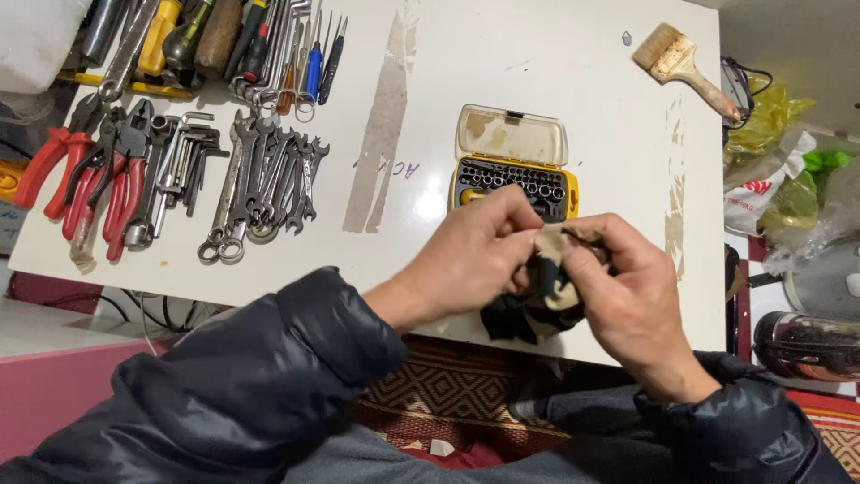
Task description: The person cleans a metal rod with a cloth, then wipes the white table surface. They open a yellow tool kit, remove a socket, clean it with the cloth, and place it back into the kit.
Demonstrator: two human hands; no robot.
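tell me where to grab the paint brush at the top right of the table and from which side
Take the paint brush by its wooden handle, coming from the table's right edge. The handle points that way toward the bags, bare and narrow, while the bristles face inward. Both hands are busy with a dark cloth.

Cloth (537, 300): soft woven fabric, matt, dark-and-tan. Socket case (512, 161): yellow plastic, cloudy clear lid. Wrenches (264, 184): bare metal, dull sheen. Table (555, 63): smooth white, slightly glossy. Brush (683, 63): wooden handle.

Crumpled white, red-printed plastic bag (757, 202) lies beside the table's right edge.
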